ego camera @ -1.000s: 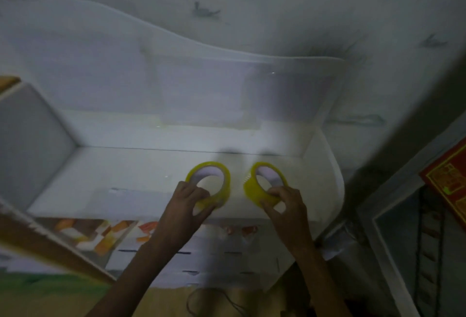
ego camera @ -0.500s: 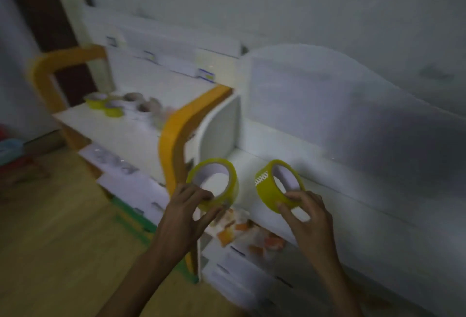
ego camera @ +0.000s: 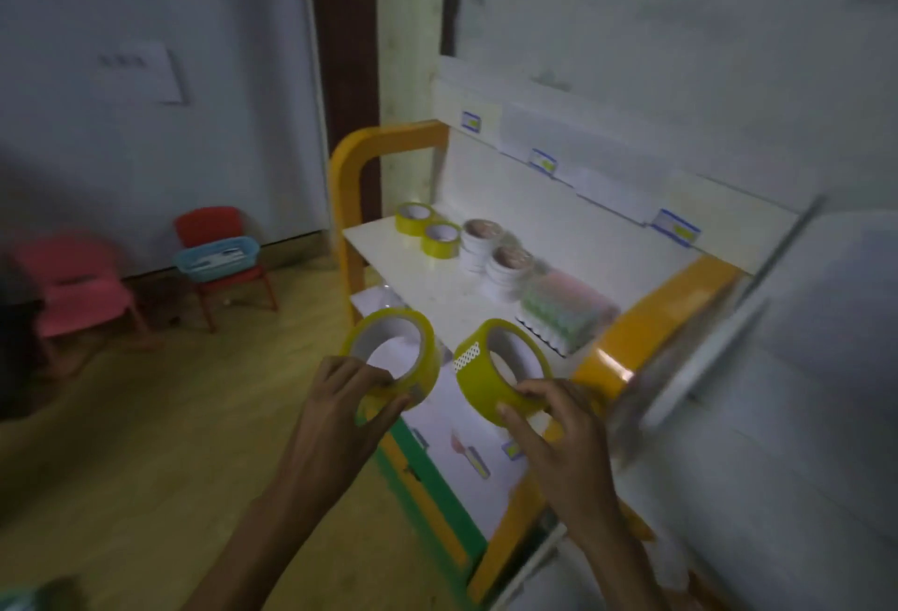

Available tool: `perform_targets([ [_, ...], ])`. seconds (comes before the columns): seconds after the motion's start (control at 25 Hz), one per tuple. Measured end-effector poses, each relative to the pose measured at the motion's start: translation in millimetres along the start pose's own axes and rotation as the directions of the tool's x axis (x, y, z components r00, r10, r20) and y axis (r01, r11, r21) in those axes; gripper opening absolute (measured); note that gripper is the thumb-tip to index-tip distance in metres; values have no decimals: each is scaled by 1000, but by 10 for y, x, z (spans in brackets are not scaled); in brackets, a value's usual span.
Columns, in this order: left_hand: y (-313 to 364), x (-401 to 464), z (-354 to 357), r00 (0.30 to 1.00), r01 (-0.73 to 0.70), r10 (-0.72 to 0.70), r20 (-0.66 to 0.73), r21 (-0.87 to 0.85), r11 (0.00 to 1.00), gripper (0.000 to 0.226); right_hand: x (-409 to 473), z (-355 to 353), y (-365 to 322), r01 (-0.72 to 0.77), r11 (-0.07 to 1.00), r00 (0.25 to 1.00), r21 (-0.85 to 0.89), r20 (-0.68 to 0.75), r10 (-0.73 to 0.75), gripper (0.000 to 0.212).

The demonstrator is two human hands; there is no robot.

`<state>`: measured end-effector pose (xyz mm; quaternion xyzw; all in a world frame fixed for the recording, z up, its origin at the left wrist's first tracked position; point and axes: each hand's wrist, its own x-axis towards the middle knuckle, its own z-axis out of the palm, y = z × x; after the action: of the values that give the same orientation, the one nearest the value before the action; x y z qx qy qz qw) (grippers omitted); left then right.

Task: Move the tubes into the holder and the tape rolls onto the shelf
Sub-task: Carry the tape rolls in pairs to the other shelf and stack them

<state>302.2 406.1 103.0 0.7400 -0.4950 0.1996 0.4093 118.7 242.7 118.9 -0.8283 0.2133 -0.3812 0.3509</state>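
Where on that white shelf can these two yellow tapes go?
Bare white shelf lies along the front edge, before the two yellow rolls and white rolls. The right end, by the tube rack, is crowded.

A red chair [ego camera: 221, 270] carries a blue basket [ego camera: 217, 258]; a pink chair [ego camera: 77, 294] stands beside it on the wooden floor [ego camera: 146, 416].
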Motion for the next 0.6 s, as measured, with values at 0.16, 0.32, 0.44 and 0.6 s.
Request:
perform_targets([
  [0.16, -722, 309, 13, 999, 46, -44, -30, 62, 997, 23, 618, 725, 159, -15, 999, 998, 38, 69, 13, 14],
  [0.32, -1417, 842, 234, 997, 73, -70, -32, 91, 993, 30, 1377, 1308, 476, -21, 998, 997, 53, 71, 17, 15],
  [0.44, -1894, 1375, 452, 999, 38, -41, 25, 97, 995, 24, 1953, 1645, 701, -48, 996, 999, 80, 27, 46, 16],
  [0.6, -2454, 2003, 785, 998, 32, -35, 52, 65, 997, 27, 2595, 1962, 962, -90, 993, 996, 77, -4, 90, 16],
])
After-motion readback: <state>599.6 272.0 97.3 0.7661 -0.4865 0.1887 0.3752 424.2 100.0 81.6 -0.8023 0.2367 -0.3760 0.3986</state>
